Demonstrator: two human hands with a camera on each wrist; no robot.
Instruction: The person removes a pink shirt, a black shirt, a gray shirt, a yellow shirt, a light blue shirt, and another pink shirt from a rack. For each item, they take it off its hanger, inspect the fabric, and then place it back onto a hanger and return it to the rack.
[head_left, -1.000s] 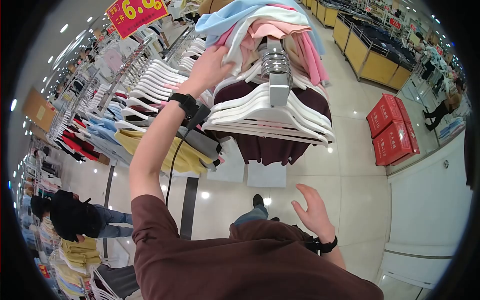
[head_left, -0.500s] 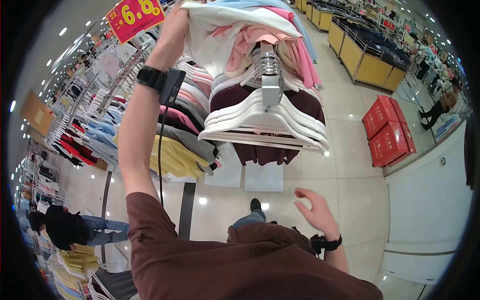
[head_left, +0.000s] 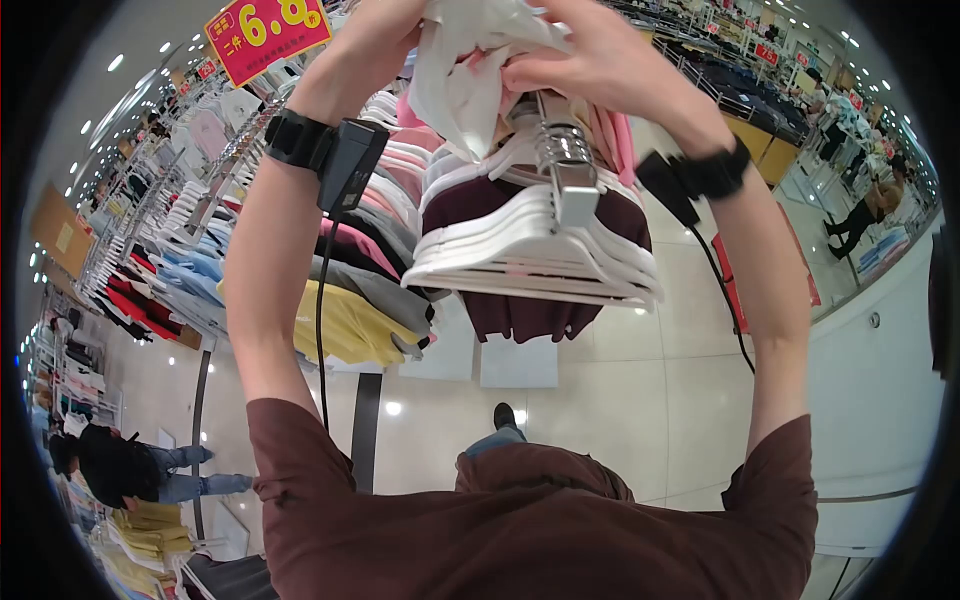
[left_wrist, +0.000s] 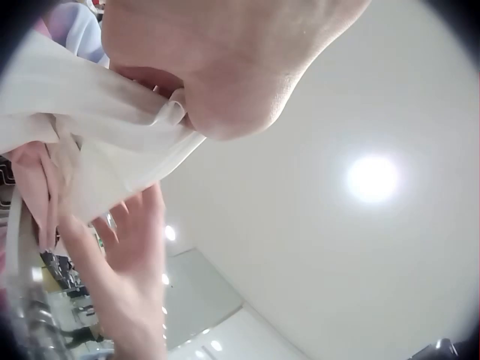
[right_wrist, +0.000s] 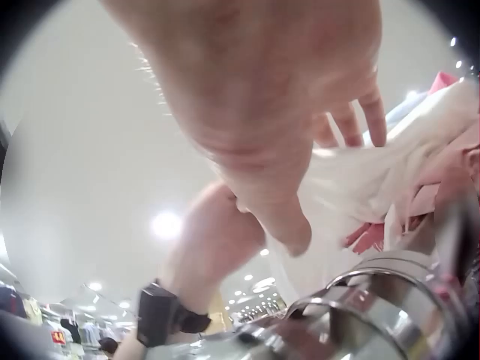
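Near the top centre of the frame, the left hand (head_left: 385, 30) grips a white garment (head_left: 465, 95) in its fingers, the right hand (head_left: 625, 65) has open fingers beside it, and lifting seems underway, the next move calling for a right-hand pinch on the cloth.

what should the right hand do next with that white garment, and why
Probably close the right hand's thumb and fingers on the white garment. The left hand grips it, while the right hand's fingers are spread at the cloth without a grip. A second hold should help lift it clear of the pink cloth bunched against it.
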